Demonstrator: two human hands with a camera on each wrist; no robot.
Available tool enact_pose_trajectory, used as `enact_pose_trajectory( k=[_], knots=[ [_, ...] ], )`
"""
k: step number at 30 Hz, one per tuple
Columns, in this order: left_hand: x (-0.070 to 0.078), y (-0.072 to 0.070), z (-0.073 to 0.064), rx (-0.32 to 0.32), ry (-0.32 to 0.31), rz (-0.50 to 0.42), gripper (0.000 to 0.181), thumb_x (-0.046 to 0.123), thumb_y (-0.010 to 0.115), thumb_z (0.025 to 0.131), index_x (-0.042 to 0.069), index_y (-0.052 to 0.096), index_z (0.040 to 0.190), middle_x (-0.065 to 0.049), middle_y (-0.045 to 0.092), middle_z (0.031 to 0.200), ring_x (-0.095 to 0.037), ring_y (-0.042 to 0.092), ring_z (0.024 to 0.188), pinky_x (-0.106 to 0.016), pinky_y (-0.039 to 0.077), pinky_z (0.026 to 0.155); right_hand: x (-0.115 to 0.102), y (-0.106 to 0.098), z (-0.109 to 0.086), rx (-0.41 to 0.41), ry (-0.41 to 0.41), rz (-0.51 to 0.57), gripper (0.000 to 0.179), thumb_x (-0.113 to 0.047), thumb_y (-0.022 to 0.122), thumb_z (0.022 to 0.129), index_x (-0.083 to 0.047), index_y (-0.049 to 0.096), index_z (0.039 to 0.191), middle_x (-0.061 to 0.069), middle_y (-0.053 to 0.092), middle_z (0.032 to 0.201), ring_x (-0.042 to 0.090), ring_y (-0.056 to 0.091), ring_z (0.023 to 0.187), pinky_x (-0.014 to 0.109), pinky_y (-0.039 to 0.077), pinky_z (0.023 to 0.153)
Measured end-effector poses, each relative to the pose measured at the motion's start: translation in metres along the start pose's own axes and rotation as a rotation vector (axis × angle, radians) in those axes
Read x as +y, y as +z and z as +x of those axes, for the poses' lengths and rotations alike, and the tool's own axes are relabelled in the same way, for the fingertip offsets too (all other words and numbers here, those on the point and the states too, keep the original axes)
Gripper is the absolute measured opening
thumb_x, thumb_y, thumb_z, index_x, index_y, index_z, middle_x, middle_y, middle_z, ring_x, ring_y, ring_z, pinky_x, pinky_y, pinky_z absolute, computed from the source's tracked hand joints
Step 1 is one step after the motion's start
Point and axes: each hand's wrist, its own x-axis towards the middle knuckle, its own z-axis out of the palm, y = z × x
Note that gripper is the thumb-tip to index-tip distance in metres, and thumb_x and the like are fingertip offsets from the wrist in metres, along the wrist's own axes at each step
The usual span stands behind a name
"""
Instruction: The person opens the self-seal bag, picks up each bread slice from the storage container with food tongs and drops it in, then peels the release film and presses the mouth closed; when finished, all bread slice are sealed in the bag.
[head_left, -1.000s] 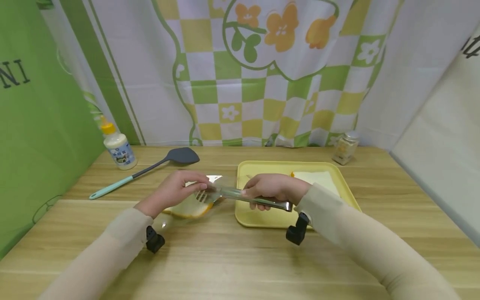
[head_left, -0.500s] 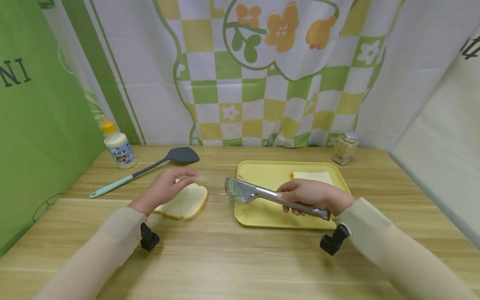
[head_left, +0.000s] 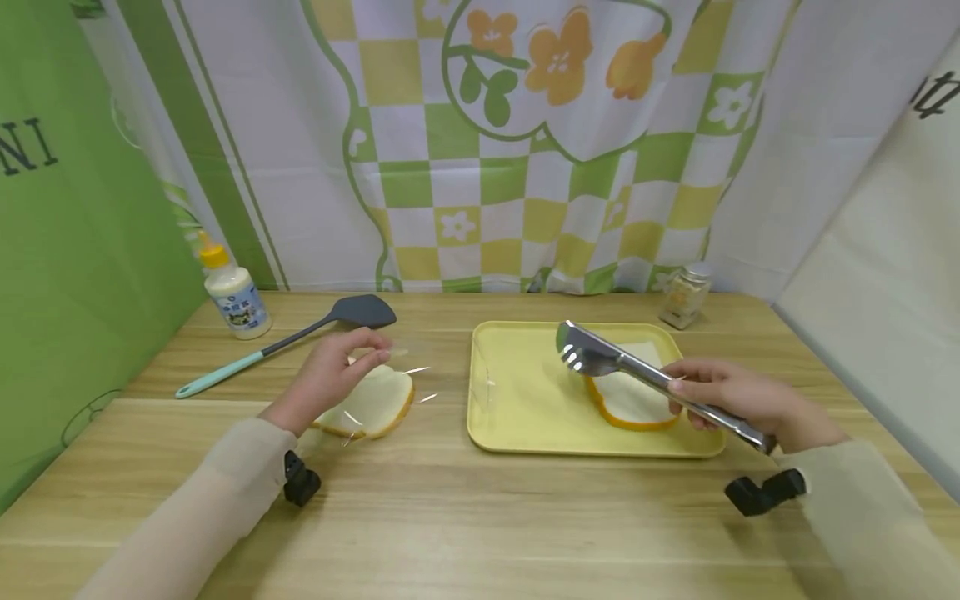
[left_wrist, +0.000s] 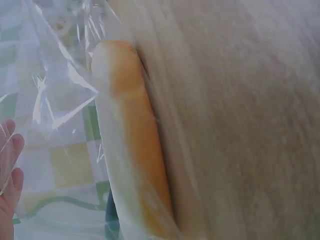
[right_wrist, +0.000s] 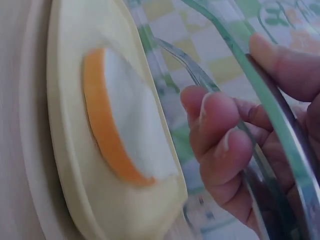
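My left hand (head_left: 337, 367) pinches the edge of a clear plastic bag (left_wrist: 70, 80) between thumb and fingers. Inside or under this film, a slice of bread (head_left: 378, 396) with a golden crust lies on the table; in the left wrist view its crust edge shows through the film. My right hand (head_left: 742, 396) grips metal tongs (head_left: 645, 371) over the yellow tray (head_left: 517, 417). The two arms of the tongs stand apart in the right wrist view, with nothing between them. Beneath the tongs, another bread slice (right_wrist: 132, 120) lies on the tray.
Behind the left hand is a spatula (head_left: 363, 311) with a turquoise handle. A squeeze bottle (head_left: 238, 300) with a yellow cap stands at the back left. At the back right stands a small glass jar (head_left: 685, 297). A patterned curtain (head_left: 517, 225) hangs behind the wooden table.
My right hand has drawn the tongs away from the bag and carried them right, over the tray. My left hand has shifted slightly left, still holding the bag, then stayed put.
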Motion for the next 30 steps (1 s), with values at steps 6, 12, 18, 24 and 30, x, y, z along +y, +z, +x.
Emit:
enact_pose_trajectory(
  k=[6, 12, 18, 24, 30],
  knots=[
    [-0.003, 0.002, -0.003, 0.096, 0.113, 0.000, 0.009, 0.009, 0.066, 0.085, 0.004, 0.068, 0.092, -0.013, 0.067, 0.103, -0.029, 0.062, 0.098, -0.045, 0.049, 0.082, 0.027, -0.024, -0.019, 0.132, -0.006, 0.003, 0.028, -0.011, 0.038, 0.100, -0.031, 0.055, 0.109, 0.004, 0.056, 0.085, 0.009, 0.052, 0.059, 0.025, 0.046, 0.049],
    [-0.005, 0.002, -0.007, 0.134, 0.139, 0.002, 0.008, 0.005, 0.067, 0.083, 0.003, 0.069, 0.091, -0.012, 0.067, 0.101, -0.028, 0.061, 0.096, -0.044, 0.049, 0.082, 0.045, -0.036, -0.031, 0.300, 0.012, -0.036, 0.029, -0.011, 0.038, 0.100, -0.033, 0.057, 0.099, -0.002, 0.059, 0.081, 0.009, 0.053, 0.058, 0.024, 0.046, 0.048],
    [-0.005, 0.002, -0.008, 0.135, 0.151, 0.006, 0.006, 0.006, 0.066, 0.083, 0.003, 0.069, 0.089, -0.011, 0.067, 0.099, -0.028, 0.061, 0.097, -0.044, 0.049, 0.081, 0.055, -0.040, -0.034, 0.405, 0.072, -0.027, 0.023, -0.014, 0.041, 0.099, -0.033, 0.055, 0.095, -0.006, 0.059, 0.080, 0.009, 0.055, 0.058, 0.024, 0.047, 0.050],
    [-0.004, 0.001, -0.009, 0.128, 0.158, 0.019, 0.006, 0.007, 0.067, 0.083, 0.005, 0.069, 0.088, -0.010, 0.067, 0.098, -0.027, 0.061, 0.096, -0.043, 0.049, 0.082, 0.060, -0.042, -0.032, 0.431, 0.143, -0.064, 0.016, -0.017, 0.042, 0.099, -0.008, 0.053, 0.109, -0.004, 0.057, 0.079, 0.010, 0.056, 0.058, 0.025, 0.047, 0.050],
    [-0.002, 0.001, -0.010, 0.122, 0.163, 0.017, 0.005, 0.006, 0.067, 0.083, 0.005, 0.069, 0.087, -0.011, 0.067, 0.096, -0.026, 0.061, 0.094, -0.043, 0.049, 0.082, 0.068, -0.044, -0.027, 0.450, 0.159, -0.088, 0.029, -0.020, 0.044, 0.099, 0.005, 0.049, 0.115, -0.004, 0.056, 0.081, 0.010, 0.054, 0.058, 0.026, 0.047, 0.049]
  ],
)
